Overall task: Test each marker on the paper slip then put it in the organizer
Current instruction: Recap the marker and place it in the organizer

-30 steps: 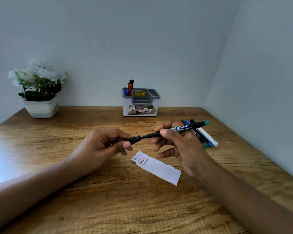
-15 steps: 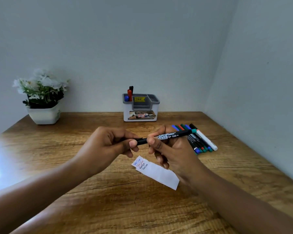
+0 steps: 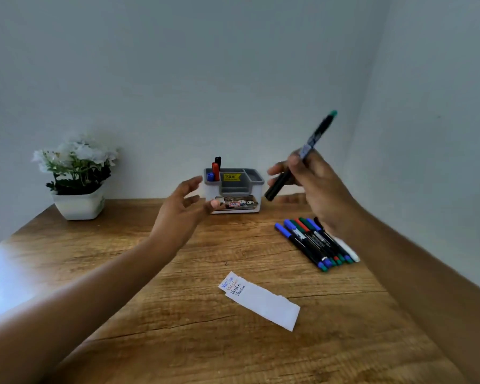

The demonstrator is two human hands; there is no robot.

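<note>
Wood surface [image 3: 122, 273], corner walls. Right hand [image 3: 319, 189] fingers pinch capped black marker [image 3: 313, 142], raised right of organizer [image 3: 257, 191]. Left hand [image 3: 178, 209] fingers spread, holding nothing, at organizer's front-left. Paper slip [image 3: 261, 300] well in front of organizer.

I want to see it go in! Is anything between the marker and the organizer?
Nothing visible blocks it. The marker in the right hand hangs beside the organizer; the left hand hovers at its other side.

Tilted black marker [image 3: 317, 133], green end up, gripped in right hand [image 3: 319, 189]. Organizer [image 3: 257, 189] just left of hand; paper slip [image 3: 263, 303] flat, well below.
</note>
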